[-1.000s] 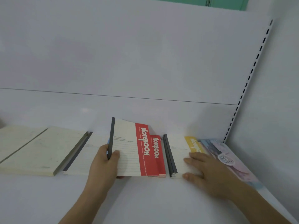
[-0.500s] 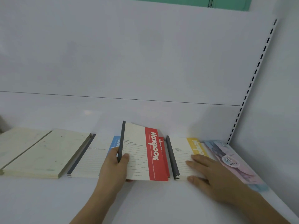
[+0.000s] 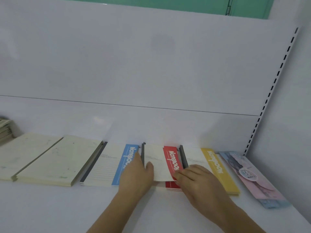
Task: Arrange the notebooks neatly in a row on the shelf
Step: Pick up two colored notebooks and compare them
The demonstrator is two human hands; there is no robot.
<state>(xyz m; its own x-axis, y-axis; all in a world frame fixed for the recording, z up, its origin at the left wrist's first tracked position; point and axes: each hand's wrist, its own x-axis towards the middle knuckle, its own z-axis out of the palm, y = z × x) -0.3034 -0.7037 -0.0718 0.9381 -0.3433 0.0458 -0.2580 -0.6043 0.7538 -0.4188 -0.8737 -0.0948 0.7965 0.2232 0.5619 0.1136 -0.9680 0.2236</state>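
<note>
Laying the red notebook (image 3: 170,163) down flat, where a moment ago it stood tipped up.

The left hand (image 3: 136,178) grips its dark spine edge, thumb on the white cover; the right hand (image 3: 196,179), fingers bent, has slid over from the yellow notebook (image 3: 217,167) and presses its red strip. Left of the left hand lies the blue notebook (image 3: 125,163). Three thin, flat striped notebooks sit side by side on the smooth white shelf (image 3: 50,207). Two pale boards (image 3: 55,162) lie further left. One pink book (image 3: 252,177) lies right of the right hand.
</note>
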